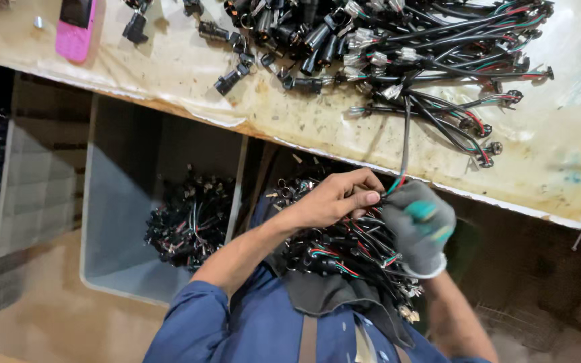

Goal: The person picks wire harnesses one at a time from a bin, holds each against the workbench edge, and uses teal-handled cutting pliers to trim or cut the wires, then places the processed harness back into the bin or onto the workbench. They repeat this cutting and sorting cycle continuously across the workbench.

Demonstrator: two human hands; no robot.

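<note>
Pinching one cable (405, 144), both hands, left (334, 198) bare, right (418, 225) gloved, hide its end.

A heap of cables (411, 60) is spread on the table (559, 168) beyond the hands; a bin (122, 202) is set left of the left hand (334, 198); a bundle (344, 249) is piled beneath both hands.

A pink phone (75, 30) lies on the workbench (559, 168) above a grey bin (112, 202)

A stained cream-covered workbench (559, 161) is seen; a tangled heap of black wired connectors (398, 47), loose black plastic plugs (226, 81) and a pink mobile phone (75, 30) are laid on it.
</note>
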